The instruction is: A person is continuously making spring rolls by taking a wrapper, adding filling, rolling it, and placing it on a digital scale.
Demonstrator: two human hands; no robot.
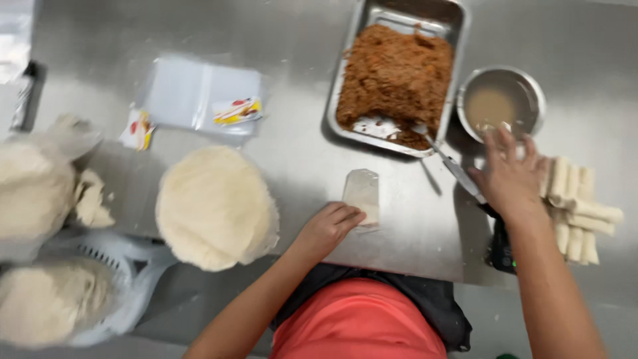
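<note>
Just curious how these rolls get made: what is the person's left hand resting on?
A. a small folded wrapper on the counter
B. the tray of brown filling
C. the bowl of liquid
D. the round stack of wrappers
A: the left hand presses the small folded wrapper lying on the steel counter.

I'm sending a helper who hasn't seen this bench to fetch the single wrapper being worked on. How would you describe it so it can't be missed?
Start from the rectangular metal tray of reddish-brown filling at the top of the steel table. Just below its near edge lies one small, pale, translucent wrapper, with the left hand pressing its lower end. Unlike the big round stack of wrappers to its left, it lies alone.
</note>
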